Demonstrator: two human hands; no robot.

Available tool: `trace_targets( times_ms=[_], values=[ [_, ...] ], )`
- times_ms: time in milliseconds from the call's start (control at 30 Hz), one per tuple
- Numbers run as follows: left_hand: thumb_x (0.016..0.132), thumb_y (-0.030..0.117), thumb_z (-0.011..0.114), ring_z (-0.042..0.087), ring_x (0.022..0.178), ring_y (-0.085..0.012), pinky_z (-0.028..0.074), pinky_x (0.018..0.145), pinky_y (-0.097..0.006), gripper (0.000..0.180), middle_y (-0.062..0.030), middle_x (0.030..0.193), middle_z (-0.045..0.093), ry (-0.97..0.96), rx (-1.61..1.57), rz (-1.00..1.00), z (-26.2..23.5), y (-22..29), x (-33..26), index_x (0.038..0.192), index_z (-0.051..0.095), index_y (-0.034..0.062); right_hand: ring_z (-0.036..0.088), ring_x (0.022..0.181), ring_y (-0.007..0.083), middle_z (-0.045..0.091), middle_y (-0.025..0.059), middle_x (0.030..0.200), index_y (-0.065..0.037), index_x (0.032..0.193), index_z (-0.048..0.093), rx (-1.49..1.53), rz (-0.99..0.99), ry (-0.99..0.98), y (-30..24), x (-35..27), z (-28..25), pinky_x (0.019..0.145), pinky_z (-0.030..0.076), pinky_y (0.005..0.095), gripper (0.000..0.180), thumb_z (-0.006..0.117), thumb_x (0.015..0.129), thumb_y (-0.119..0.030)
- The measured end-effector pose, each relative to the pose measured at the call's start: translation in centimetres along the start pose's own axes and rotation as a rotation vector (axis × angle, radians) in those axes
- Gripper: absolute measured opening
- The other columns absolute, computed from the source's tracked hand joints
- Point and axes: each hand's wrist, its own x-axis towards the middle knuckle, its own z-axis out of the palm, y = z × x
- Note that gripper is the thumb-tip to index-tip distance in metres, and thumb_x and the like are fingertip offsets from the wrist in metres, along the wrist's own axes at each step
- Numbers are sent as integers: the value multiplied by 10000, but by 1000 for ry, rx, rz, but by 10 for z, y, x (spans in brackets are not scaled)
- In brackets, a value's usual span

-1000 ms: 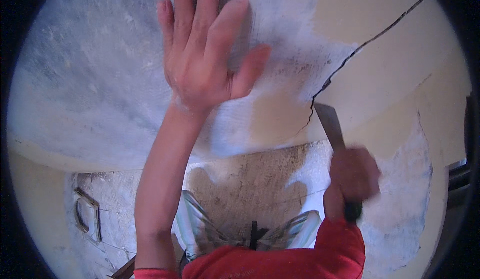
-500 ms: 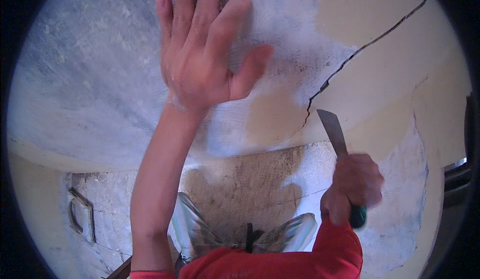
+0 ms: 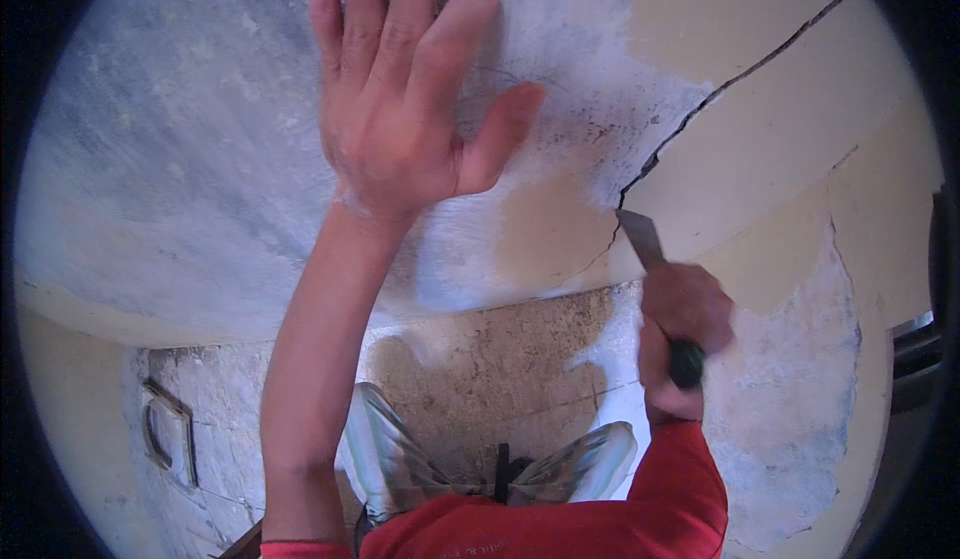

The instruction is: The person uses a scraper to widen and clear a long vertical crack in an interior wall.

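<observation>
My left hand (image 3: 398, 124) lies flat against the patchy wall (image 3: 190, 159), fingers spread and thumb out to the side. On the right, my right hand (image 3: 684, 311) is wrapped round the dark green handle of a knife (image 3: 640, 237). Its flat metal blade has a slanted end. That tip meets a dark crack (image 3: 702, 105) in the wall, right where the crack narrows. The crack climbs from there to the upper right, along the border between bare grey-white plaster and yellowish paint.
Below the wall lies a stained, worn floor (image 3: 490, 369). A frame-like object with a rounded opening (image 3: 170, 433) is at the lower left. My bent knees (image 3: 585, 464) are close to the wall. Another peeled patch (image 3: 790, 409) and dark bars (image 3: 915, 354) are on the right.
My right hand with the knife has moved up and to the left, bringing the blade tip onto the crack. My left hand has stayed in place.
</observation>
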Motion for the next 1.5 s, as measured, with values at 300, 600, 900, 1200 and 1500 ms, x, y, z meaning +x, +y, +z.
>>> trace_targets(
  times_ms=[300, 600, 900, 1200, 1500],
  values=[
    [876, 445, 524, 355, 1312, -518, 181, 1069, -618, 519, -330, 1330, 474, 93, 75, 85, 4, 4, -4, 1176, 570, 23, 554, 484, 175, 509, 38, 497, -92, 544, 451, -311, -53, -74, 38, -14, 2, 540, 519, 300, 286, 631, 728, 33],
    [895, 473, 516, 400, 1301, -481, 241, 1064, -590, 528, -292, 1340, 490, 52, 52, 40, 1, 15, -3, 1206, 557, 48, 596, 703, 236, 573, 61, 726, -101, 706, 512, 1084, -880, 106, 40, -27, 5, 715, 495, 370, 126, 572, 737, 6],
    [898, 402, 539, 465, 1252, -450, 340, 1022, -524, 485, -276, 1318, 510, 32, 9, 22, -7, 26, 10, 1231, 516, 51, 575, 671, 203, 565, 60, 702, -98, 695, 527, 1234, -712, 82, 10, 5, 5, 672, 475, 324, 110, 555, 782, -36],
    [847, 402, 602, 379, 1342, -379, 257, 1085, -523, 536, -189, 1421, 442, -20, -28, -8, 25, 12, 6, 1276, 481, 106, 554, 639, 170, 556, 58, 678, -95, 684, 542, 1165, -708, 66, -5, 19, 8, 630, 456, 278, 144, 539, 826, -78],
    [858, 425, 577, 388, 1344, -355, 233, 1105, -505, 548, -184, 1416, 451, -19, -28, -11, 13, 17, 5, 1277, 478, 86, 531, 615, 166, 527, 60, 653, -85, 662, 525, 844, -661, -66, -20, 21, 33, 612, 441, 265, 175, 563, 832, -102]
  ],
)
